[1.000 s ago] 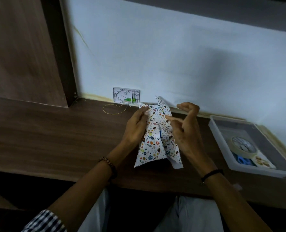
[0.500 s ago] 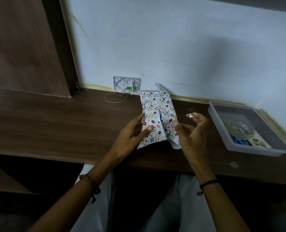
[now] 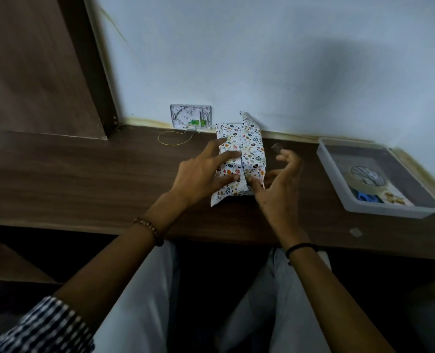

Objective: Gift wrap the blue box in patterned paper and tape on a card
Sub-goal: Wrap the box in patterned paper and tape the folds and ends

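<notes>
Left fingers: the left hand (image 3: pixel 201 178) lies spread and flat on the patterned paper (image 3: pixel 241 159), pinning the left flap at the centre seam; it grips nothing.
Right fingers: the right hand (image 3: pixel 278 189) is half open, thumb pressing the near end of the seam; a small clear piece of tape (image 3: pixel 277 148) seems to cling to a raised fingertip, though it is too faint to be sure.
Change: a second ago the parcel was held tilted up off the desk between both hands; now it lies flat on the wooden desk (image 3: pixel 84 179), seam upward.
Meaning: I judge the long seam is ready for taping, while both ends are open and unfolded.
Blue box: wholly hidden inside the paper, near the wall.
Card: a white patterned card (image 3: pixel 191 117) leans against the wall just behind the parcel, with a loop of yellow thread (image 3: pixel 171 138) beside it.
Supplies: a clear tray (image 3: pixel 343 194) well to the right holds a tape roll (image 3: pixel 367 178) and blue scissors (image 3: pixel 367 197).
Obstacles: nothing lies between hands and tray; the far flap sticks up and may spring open.
</notes>
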### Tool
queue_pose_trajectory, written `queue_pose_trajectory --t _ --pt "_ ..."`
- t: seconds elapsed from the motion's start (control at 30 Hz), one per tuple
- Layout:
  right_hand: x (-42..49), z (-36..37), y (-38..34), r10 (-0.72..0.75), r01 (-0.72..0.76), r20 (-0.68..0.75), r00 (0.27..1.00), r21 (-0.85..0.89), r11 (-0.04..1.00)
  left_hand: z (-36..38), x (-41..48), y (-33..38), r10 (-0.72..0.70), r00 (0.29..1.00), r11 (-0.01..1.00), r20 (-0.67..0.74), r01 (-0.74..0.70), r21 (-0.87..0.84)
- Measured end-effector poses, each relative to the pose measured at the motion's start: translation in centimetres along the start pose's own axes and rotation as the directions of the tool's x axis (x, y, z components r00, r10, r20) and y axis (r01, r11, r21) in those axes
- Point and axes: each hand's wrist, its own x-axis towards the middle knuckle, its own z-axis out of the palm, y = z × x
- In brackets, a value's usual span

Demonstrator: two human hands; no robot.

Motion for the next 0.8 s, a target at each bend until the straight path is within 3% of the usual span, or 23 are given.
queue_pose_trajectory --t 0.17,0.53,0.8 --pt "-0.1 0.1 0.3 0.003 -0.003 -0.006 1.000 -0.022 1.000 0.5 0.7 0.2 0.023 1.000 0.994 0.008 -0.023 0.103" --pt "-0.6 -0.4 1.0 -0.037 0.042 0.073 0.997 -0.065 0.997 -0.6 2.0 -0.5 0.082 0.988 0.990 0.129 -0.096 0.104" --pt "-0.8 -1.2 0.7 -0.047 0.047 0.149 0.988 -0.001 0.999 -0.9 2.8 -0.5 0.111 0.977 0.974 0.184 -0.143 0.174"
